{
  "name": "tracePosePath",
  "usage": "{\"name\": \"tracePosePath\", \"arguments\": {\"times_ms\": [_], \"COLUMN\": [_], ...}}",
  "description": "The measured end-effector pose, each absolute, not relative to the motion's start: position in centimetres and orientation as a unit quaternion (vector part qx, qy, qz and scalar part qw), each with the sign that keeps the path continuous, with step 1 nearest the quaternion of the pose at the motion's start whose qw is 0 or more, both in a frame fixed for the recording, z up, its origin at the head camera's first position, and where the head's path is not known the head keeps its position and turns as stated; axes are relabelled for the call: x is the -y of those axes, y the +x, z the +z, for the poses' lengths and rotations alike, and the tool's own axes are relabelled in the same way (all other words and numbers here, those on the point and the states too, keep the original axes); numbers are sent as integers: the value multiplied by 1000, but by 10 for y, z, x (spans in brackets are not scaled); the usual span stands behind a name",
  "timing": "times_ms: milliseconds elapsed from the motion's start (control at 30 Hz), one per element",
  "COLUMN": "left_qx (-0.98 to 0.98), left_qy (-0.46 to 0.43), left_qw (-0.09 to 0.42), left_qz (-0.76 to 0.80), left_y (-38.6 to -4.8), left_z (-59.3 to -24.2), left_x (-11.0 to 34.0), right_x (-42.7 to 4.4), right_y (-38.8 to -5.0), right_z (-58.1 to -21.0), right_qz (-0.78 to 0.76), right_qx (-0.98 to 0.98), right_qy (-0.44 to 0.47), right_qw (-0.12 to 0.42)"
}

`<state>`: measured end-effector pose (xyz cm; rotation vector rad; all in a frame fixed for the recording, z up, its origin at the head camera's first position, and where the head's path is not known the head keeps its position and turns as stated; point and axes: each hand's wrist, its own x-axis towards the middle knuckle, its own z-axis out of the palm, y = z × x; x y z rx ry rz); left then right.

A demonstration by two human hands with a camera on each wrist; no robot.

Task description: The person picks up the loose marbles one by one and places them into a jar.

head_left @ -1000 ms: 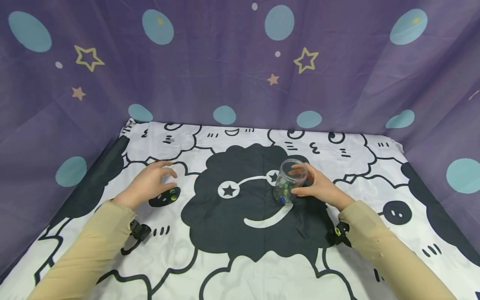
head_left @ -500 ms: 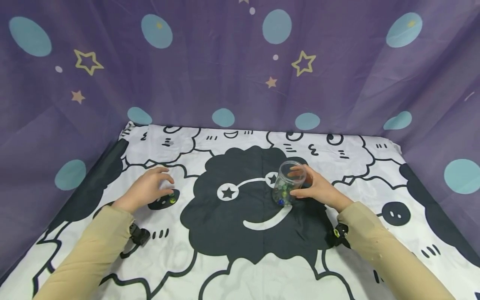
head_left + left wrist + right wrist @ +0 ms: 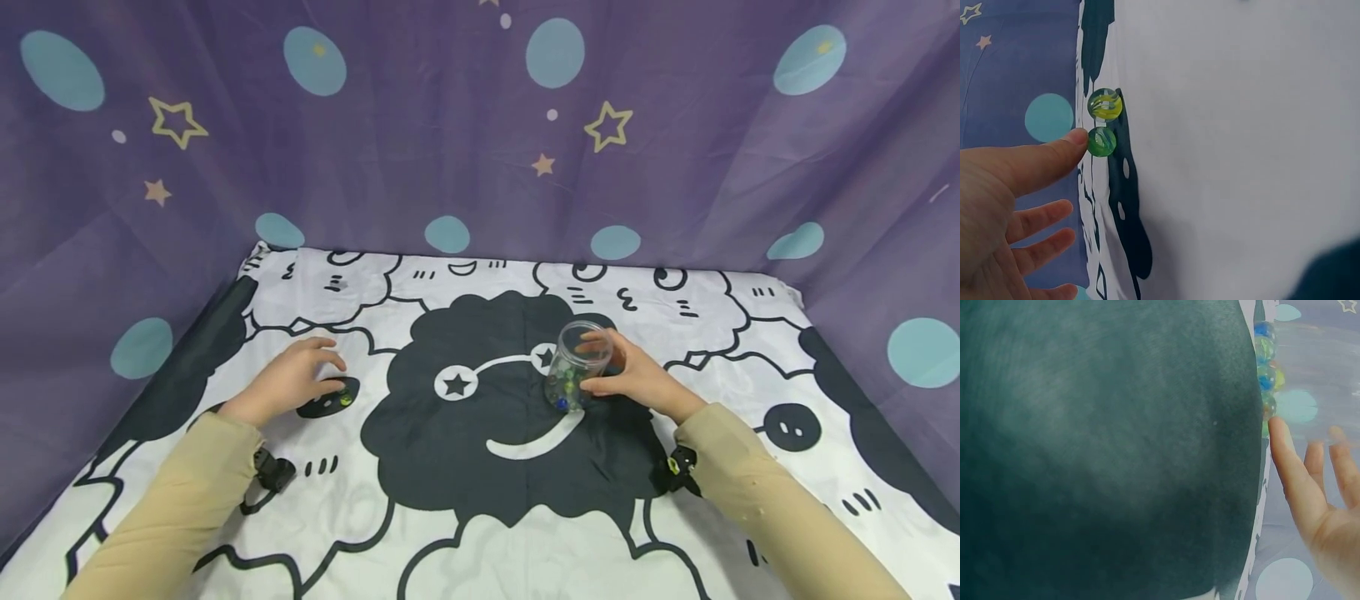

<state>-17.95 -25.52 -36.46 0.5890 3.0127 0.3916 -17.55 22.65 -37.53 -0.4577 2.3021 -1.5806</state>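
My right hand (image 3: 637, 377) grips a clear jar (image 3: 567, 377) that stands upright on the cloth. Several marbles lie at its bottom, a blue marble (image 3: 562, 403) among them; the right wrist view shows the jar's clear wall (image 3: 1319, 369) and colourful marbles (image 3: 1266, 378) inside. On the left, my left hand (image 3: 283, 382) hovers, fingers loosely bent and holding nothing, over two loose glass marbles. In the left wrist view a yellow-streaked marble (image 3: 1105, 105) and a green marble (image 3: 1102, 142) sit close together, the thumb tip right beside the green one; whether it touches I cannot tell.
A white cloth with black cartoon sheep (image 3: 517, 475) covers the table. Purple curtains (image 3: 420, 125) with blue dots and stars hang at the back and both sides. A small black wrist camera (image 3: 275, 472) sits below the left sleeve.
My left hand has come down and slightly nearer, so its thumb partly covers the two loose marbles. My right hand and the jar keep their place.
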Motion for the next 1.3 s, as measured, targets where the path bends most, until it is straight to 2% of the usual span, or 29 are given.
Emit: {"name": "tracePosePath", "arguments": {"times_ms": [733, 1300], "left_qx": [-960, -966], "left_qy": [253, 216], "left_qw": [34, 49], "left_qz": [119, 135], "left_y": [-178, -175], "left_z": [-365, -371], "left_x": [260, 261], "right_x": [-227, -227], "right_y": [-176, -176], "right_z": [-376, -375], "right_qz": [-559, -554], "right_qx": [-799, -801], "right_qy": [-160, -163], "right_qw": [153, 156]}}
